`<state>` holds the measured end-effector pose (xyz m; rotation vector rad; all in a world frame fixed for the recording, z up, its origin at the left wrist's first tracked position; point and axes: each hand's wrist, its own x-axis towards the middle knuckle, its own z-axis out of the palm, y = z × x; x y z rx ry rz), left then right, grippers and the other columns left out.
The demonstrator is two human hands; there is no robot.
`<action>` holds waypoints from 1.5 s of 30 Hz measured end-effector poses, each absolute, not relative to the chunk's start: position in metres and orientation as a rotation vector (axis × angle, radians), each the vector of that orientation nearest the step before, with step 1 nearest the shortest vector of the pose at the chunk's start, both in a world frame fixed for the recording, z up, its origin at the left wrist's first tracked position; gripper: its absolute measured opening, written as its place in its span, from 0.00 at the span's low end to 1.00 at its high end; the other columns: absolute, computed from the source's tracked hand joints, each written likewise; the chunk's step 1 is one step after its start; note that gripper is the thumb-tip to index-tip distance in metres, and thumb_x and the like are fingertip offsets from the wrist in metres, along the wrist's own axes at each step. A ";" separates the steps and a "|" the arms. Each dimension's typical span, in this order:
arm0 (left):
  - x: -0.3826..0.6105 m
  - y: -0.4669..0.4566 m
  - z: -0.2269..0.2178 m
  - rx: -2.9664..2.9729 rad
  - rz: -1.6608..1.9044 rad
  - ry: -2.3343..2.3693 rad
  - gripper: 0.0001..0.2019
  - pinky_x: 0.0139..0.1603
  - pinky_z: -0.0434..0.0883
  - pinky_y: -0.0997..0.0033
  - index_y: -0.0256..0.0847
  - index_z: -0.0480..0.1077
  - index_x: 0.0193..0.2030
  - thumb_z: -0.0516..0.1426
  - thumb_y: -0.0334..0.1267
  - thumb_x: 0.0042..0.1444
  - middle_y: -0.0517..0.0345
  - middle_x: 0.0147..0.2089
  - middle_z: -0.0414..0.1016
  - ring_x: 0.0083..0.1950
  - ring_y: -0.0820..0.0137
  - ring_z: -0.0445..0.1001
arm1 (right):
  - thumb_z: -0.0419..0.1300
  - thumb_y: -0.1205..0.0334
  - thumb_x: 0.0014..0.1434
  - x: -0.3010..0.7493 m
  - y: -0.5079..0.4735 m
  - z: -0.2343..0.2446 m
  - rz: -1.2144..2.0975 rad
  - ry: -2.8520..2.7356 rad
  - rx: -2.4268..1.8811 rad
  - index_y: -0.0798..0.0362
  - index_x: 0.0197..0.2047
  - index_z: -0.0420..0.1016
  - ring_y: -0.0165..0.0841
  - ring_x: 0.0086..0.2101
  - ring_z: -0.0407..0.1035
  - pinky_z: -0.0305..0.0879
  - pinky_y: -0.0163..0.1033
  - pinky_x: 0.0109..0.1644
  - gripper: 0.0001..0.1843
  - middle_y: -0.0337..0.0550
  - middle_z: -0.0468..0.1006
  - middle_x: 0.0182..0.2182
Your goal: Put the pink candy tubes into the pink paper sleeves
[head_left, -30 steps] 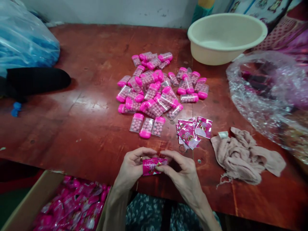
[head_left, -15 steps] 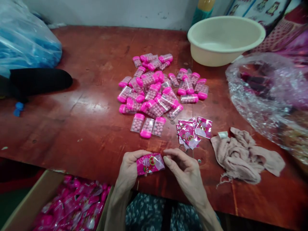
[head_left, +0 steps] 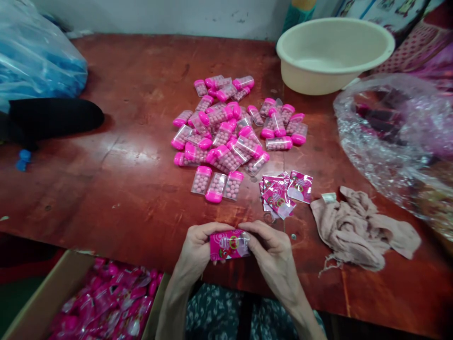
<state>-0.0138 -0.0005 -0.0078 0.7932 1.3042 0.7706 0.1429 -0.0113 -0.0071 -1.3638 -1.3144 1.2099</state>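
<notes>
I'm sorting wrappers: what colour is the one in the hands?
The wrapper is mainly magenta; the head view shows it best.

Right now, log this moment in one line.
left hand and right hand: both on pink printed wrapper; ahead: pink-capped tubes; right: loose wrappers, cloth; lower left: carton of pink packs

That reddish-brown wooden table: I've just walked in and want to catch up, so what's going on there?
A person's left hand and right hand hold a small shiny pink printed packet at the near edge of the table. Beyond lie pink-capped clear plastic containers of pale pink balls, with similar loose packets to the right.
</notes>
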 end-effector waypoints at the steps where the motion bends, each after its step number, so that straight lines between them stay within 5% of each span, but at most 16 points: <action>1: -0.013 0.000 -0.008 0.791 0.799 1.325 0.06 0.32 0.72 0.72 0.40 0.80 0.30 0.63 0.30 0.42 0.56 0.30 0.81 0.30 0.66 0.76 | 0.56 0.70 0.58 0.141 -0.012 -0.007 1.187 -1.309 -1.366 0.50 0.39 0.78 0.30 0.29 0.70 0.65 0.32 0.31 0.11 0.39 0.75 0.29; 6: -0.014 -0.003 -0.012 0.715 0.916 1.361 0.09 0.33 0.73 0.72 0.42 0.80 0.32 0.60 0.28 0.43 0.56 0.32 0.81 0.30 0.67 0.77 | 0.55 0.69 0.60 0.133 -0.013 -0.004 1.144 -1.315 -1.363 0.50 0.40 0.78 0.30 0.31 0.71 0.66 0.31 0.33 0.11 0.40 0.77 0.31; 11: -0.025 -0.004 -0.016 0.651 1.057 1.416 0.10 0.15 0.65 0.79 0.39 0.79 0.30 0.59 0.27 0.40 0.60 0.19 0.77 0.16 0.74 0.69 | 0.48 0.63 0.65 0.124 0.011 -0.001 1.079 -1.323 -1.543 0.55 0.47 0.72 0.32 0.28 0.71 0.69 0.35 0.33 0.14 0.42 0.77 0.29; 16: -0.033 0.000 -0.014 0.562 1.240 1.396 0.10 0.11 0.61 0.82 0.38 0.77 0.29 0.58 0.27 0.39 0.59 0.15 0.74 0.13 0.74 0.68 | 0.54 0.54 0.61 0.099 0.052 -0.007 0.455 -1.566 -1.890 0.63 0.60 0.58 0.49 0.46 0.68 0.67 0.51 0.44 0.30 0.63 0.71 0.47; 19: -0.034 0.001 -0.010 0.530 1.298 1.388 0.09 0.10 0.60 0.82 0.37 0.77 0.29 0.59 0.28 0.39 0.58 0.14 0.73 0.12 0.74 0.67 | 0.55 0.56 0.60 0.092 0.057 -0.013 0.369 -1.623 -1.920 0.62 0.60 0.58 0.52 0.49 0.65 0.67 0.52 0.44 0.29 0.65 0.68 0.50; 22: -0.035 0.001 -0.007 0.487 1.328 1.382 0.08 0.09 0.58 0.82 0.37 0.77 0.29 0.59 0.30 0.39 0.56 0.14 0.73 0.11 0.74 0.66 | 0.55 0.61 0.59 0.102 0.047 -0.015 0.527 -1.538 -1.852 0.57 0.59 0.61 0.48 0.47 0.68 0.65 0.52 0.48 0.25 0.59 0.70 0.50; 32: -0.034 -0.001 -0.011 0.484 1.331 1.326 0.10 0.09 0.58 0.83 0.40 0.78 0.28 0.59 0.26 0.38 0.57 0.17 0.75 0.11 0.75 0.66 | 0.64 0.59 0.53 0.144 0.006 0.009 1.817 -0.988 -1.170 0.48 0.49 0.73 0.34 0.41 0.72 0.67 0.38 0.47 0.19 0.41 0.78 0.42; 45: -0.030 -0.002 -0.014 0.593 1.088 1.352 0.09 0.12 0.64 0.80 0.39 0.79 0.27 0.62 0.25 0.36 0.59 0.20 0.76 0.13 0.74 0.68 | 0.64 0.61 0.53 0.173 0.005 -0.007 1.771 -1.319 -1.274 0.47 0.50 0.73 0.35 0.39 0.71 0.66 0.41 0.45 0.19 0.41 0.77 0.40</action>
